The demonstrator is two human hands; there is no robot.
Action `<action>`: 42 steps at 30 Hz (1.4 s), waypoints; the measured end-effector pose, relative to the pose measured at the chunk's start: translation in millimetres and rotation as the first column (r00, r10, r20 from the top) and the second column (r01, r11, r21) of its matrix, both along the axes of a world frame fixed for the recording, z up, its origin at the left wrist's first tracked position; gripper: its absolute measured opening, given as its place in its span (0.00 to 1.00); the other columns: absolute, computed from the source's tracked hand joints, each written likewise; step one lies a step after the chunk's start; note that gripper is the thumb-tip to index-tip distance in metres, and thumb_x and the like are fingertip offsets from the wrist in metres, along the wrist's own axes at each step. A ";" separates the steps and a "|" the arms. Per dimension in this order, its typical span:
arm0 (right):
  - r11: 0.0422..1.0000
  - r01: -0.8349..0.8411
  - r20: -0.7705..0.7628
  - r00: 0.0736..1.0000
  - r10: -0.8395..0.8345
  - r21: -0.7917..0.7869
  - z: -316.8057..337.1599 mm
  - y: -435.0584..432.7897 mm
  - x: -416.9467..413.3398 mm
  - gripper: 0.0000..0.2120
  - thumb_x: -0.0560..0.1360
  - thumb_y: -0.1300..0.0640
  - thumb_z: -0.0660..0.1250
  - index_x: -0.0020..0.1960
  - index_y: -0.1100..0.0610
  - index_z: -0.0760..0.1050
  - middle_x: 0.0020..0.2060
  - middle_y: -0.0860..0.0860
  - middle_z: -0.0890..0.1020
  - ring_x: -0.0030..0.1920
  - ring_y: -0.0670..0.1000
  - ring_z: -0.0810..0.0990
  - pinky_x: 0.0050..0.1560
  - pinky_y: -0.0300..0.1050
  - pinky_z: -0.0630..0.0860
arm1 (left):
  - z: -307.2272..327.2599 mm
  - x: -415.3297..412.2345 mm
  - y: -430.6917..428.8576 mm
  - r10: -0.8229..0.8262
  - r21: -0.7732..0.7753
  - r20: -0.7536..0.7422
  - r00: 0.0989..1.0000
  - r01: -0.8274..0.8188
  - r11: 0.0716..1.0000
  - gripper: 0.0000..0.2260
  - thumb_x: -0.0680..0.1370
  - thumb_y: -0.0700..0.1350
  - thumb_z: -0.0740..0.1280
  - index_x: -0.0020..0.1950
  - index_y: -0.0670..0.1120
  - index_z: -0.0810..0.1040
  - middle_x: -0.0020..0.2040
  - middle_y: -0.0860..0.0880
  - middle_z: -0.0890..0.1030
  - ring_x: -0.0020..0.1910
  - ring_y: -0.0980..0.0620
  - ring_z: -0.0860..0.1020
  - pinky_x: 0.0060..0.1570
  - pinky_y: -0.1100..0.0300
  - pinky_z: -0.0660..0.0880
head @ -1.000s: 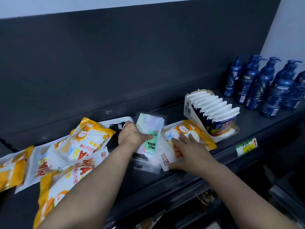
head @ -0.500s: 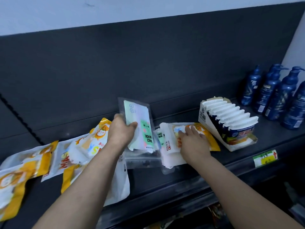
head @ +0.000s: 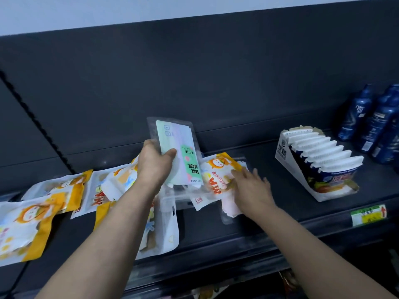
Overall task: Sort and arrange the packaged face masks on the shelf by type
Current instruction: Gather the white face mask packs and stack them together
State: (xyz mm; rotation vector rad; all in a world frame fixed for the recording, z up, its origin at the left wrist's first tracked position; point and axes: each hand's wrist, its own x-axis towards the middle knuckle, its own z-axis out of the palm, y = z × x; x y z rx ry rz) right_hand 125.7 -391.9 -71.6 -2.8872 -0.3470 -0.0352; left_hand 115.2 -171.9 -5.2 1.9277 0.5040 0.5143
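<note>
My left hand (head: 154, 167) grips a clear pack of pastel green face masks (head: 179, 152), held upright above the dark shelf (head: 269, 199). Its label reads FACE MASK upside down. My right hand (head: 251, 190) lies with spread fingers on a yellow-and-white mask pack (head: 218, 173) and a pale pink pack (head: 230, 206) under it, at the shelf's middle. Several more yellow-and-white mask packs (head: 28, 223) lie scattered across the left half of the shelf. One of them (head: 164, 229) hangs over the front edge under my left forearm.
A white cardboard display box (head: 319, 165) with a row of blue-and-white sachets stands to the right. Dark blue pump bottles (head: 371, 121) stand at the far right. A green-yellow price tag (head: 369, 214) sits on the shelf's front edge. The shelf back panel is dark.
My left hand has lifted the green mask pack higher and more upright. My right hand has slid right and down over the yellow pack, fingers now spread. The view has shifted left.
</note>
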 end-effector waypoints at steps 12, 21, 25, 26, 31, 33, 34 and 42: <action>0.989 0.151 -0.004 0.989 -0.151 0.001 -2.0 -11.0 9.1 0.35 0.76 0.44 0.61 0.77 0.55 0.50 0.76 0.56 0.56 0.75 0.60 0.54 0.68 0.57 0.62 | -14.1 -9.5 -16.9 -0.084 0.082 -0.170 0.982 0.099 0.992 0.20 0.75 0.45 0.71 0.64 0.44 0.69 0.55 0.46 0.80 0.51 0.43 0.81 0.53 0.46 0.79; 0.930 0.357 -0.248 0.912 -0.327 0.089 15.9 -47.9 23.7 0.35 0.72 0.48 0.70 0.70 0.62 0.59 0.63 0.60 0.69 0.60 0.60 0.74 0.47 0.50 0.72 | -19.7 -6.9 -37.8 -0.145 0.133 -0.245 0.959 0.181 0.974 0.21 0.75 0.45 0.70 0.66 0.44 0.69 0.56 0.44 0.81 0.52 0.42 0.81 0.52 0.46 0.79; 0.874 0.343 -0.066 0.937 -0.342 0.344 19.3 -53.5 17.4 0.28 0.77 0.58 0.64 0.73 0.59 0.56 0.65 0.62 0.67 0.59 0.65 0.74 0.50 0.53 0.73 | -14.4 -4.7 -43.6 -0.141 0.151 -0.226 0.964 0.178 0.972 0.21 0.76 0.46 0.70 0.65 0.44 0.68 0.54 0.45 0.80 0.52 0.42 0.80 0.53 0.46 0.79; 0.838 0.322 -0.042 0.940 -0.339 0.441 20.6 -52.8 16.8 0.29 0.77 0.58 0.63 0.74 0.59 0.54 0.67 0.61 0.66 0.61 0.64 0.73 0.53 0.54 0.73 | -13.5 -4.9 -43.9 -0.134 0.133 -0.220 0.966 0.166 0.977 0.20 0.76 0.45 0.69 0.65 0.44 0.68 0.54 0.45 0.80 0.52 0.42 0.80 0.53 0.46 0.79; 0.568 0.219 -0.110 0.969 -0.221 0.794 36.5 -26.3 16.0 0.27 0.71 0.56 0.59 0.70 0.52 0.60 0.59 0.56 0.77 0.55 0.58 0.77 0.56 0.55 0.76 | -7.2 -16.2 -24.7 -0.025 -0.084 -0.092 0.995 0.017 0.996 0.09 0.75 0.36 0.60 0.54 0.44 0.73 0.49 0.44 0.81 0.45 0.43 0.80 0.40 0.54 0.78; 0.603 0.161 -0.118 0.987 -0.111 0.781 38.4 -2.4 8.0 0.25 0.72 0.61 0.58 0.69 0.55 0.64 0.62 0.54 0.75 0.56 0.55 0.76 0.56 0.49 0.73 | -2.6 -29.9 -9.4 0.030 -0.139 -0.050 0.998 -0.036 0.990 0.10 0.74 0.33 0.58 0.45 0.46 0.72 0.43 0.47 0.79 0.41 0.45 0.79 0.40 0.54 0.75; 0.624 0.123 -0.108 0.992 -0.063 0.771 40.4 13.0 1.8 0.23 0.72 0.62 0.57 0.67 0.58 0.66 0.64 0.53 0.74 0.56 0.54 0.75 0.55 0.47 0.72 | -0.9 -39.2 1.0 0.058 -0.153 -0.041 0.997 -0.064 0.986 0.10 0.74 0.32 0.57 0.47 0.46 0.72 0.43 0.47 0.79 0.42 0.44 0.78 0.42 0.53 0.75; 0.592 -0.183 -0.052 0.933 0.357 0.785 43.0 167.1 -66.6 0.27 0.76 0.67 0.56 0.71 0.47 0.61 0.50 0.49 0.77 0.50 0.54 0.78 0.51 0.56 0.78 | -8.4 -160.2 141.1 0.373 -0.038 -0.043 0.927 -0.374 0.927 0.26 0.76 0.36 0.62 0.74 0.45 0.64 0.51 0.47 0.81 0.49 0.44 0.80 0.41 0.54 0.78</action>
